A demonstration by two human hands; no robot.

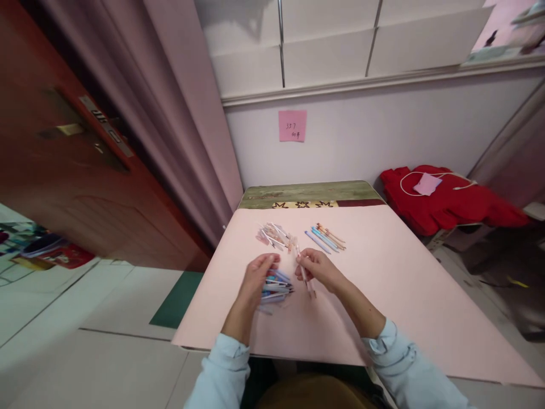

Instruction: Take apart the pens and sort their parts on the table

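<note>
My right hand is closed around a pale pink, see-through pen barrel that slants over the table. My left hand is beside it, thumb and fingers pinched together; whatever they may hold is too small to make out. Close under my left hand lies a heap of blue pen parts with dark-tipped refills. Farther off is a pile of clear pinkish pen parts and white refills. To its right, several whole pens, blue and tan, lie side by side.
Pale pink paper covers most of the table; its green wooden far end shows. A red cloth with a white cable is at the right. A brown door and purple curtain stand left. A pink note is on the wall.
</note>
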